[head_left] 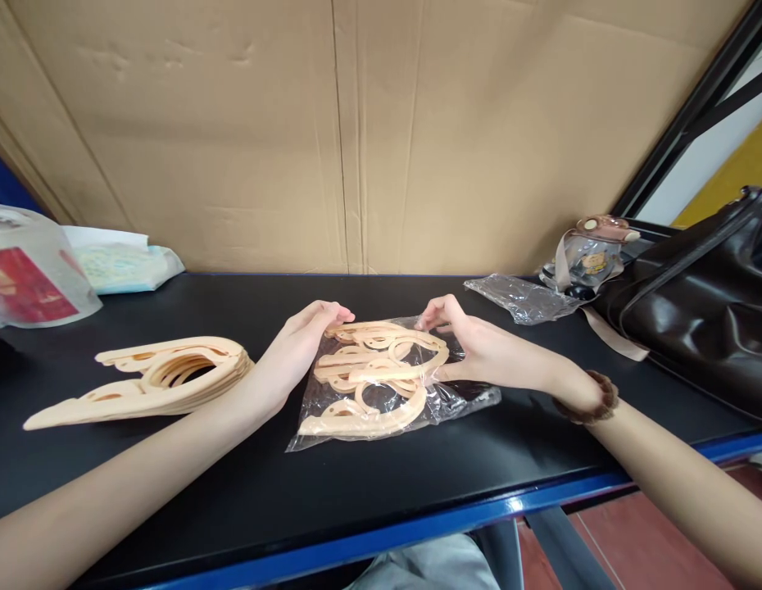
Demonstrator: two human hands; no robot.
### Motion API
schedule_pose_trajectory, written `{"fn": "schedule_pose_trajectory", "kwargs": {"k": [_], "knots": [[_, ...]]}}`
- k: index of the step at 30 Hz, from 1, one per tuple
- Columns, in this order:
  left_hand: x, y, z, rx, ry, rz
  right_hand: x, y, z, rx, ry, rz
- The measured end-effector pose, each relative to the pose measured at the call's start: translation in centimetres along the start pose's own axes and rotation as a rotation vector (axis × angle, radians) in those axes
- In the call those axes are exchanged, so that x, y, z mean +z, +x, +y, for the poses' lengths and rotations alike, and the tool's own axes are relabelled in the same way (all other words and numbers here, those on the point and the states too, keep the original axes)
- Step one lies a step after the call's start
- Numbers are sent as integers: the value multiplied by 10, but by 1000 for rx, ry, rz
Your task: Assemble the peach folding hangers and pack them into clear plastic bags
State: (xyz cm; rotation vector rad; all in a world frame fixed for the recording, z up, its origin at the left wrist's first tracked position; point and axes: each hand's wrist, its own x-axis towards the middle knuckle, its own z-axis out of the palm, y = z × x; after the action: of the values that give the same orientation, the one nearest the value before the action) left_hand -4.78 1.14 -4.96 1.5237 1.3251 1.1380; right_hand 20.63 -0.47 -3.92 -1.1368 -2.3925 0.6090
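A clear plastic bag (446, 401) lies on the black table with several beige folding hangers (381, 373) inside. My left hand (301, 348) stands on edge along the bag's left side, fingers stretched out and close to the hangers' tips. At the bag's right end, my right hand (464, 336) has its thumb and curled fingers spread around the plastic and the hanger ends. Left of my left forearm rests a stack of similar beige hangers (197, 373), outside the bag; my arm hides part of its right end.
A flat clear plastic bag (522, 299) lies behind my right hand, beside a clear pouch with a strap (587, 258). A dark leather bag (700, 303) stands at right. A plastic-wrapped roll (34, 270) and a pale packet (126, 262) are at left. Cardboard (251, 139) walls the back.
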Motion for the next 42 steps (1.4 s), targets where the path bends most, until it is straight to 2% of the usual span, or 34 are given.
{"fn": "schedule_pose_trajectory", "kwargs": {"k": [4, 7, 12, 18, 21, 25, 28, 31, 35, 37, 40, 42], "knots": [[-1, 1, -2, 5, -8, -4, -13, -5, 4, 71, -70, -19], [-1, 1, -4, 14, -10, -12, -15, -5, 2, 62, -40, -33], [-2, 1, -4, 1, -11, -9, 1, 3, -1, -4, 131, 14], [-1, 0, -2, -16, 37, 1, 13, 9, 0, -16, 127, 72], [-3, 1, -2, 103, 210, -42, 9, 7, 1, -1, 138, 53], [-5, 1, -6, 407, 543, -236, -2, 5, 0, 106, 300, 90], [-5, 0, -8, 405, 636, -360, -9, 2, -2, 270, 605, 72], [-5, -3, -2, 421, 757, -350, -15, 1, -1, 388, 748, 18], [-5, -8, 11, 441, 960, -273, -17, 1, 11, 300, 582, -102], [-7, -11, 16, 412, 1032, -230, -18, 2, 18, 255, 346, 10], [-10, -12, 19, 338, 1095, -198, -18, 3, 22, 231, -74, 298], [-11, -12, 19, 298, 1102, -164, -20, 3, 20, 218, -185, 347]]}}
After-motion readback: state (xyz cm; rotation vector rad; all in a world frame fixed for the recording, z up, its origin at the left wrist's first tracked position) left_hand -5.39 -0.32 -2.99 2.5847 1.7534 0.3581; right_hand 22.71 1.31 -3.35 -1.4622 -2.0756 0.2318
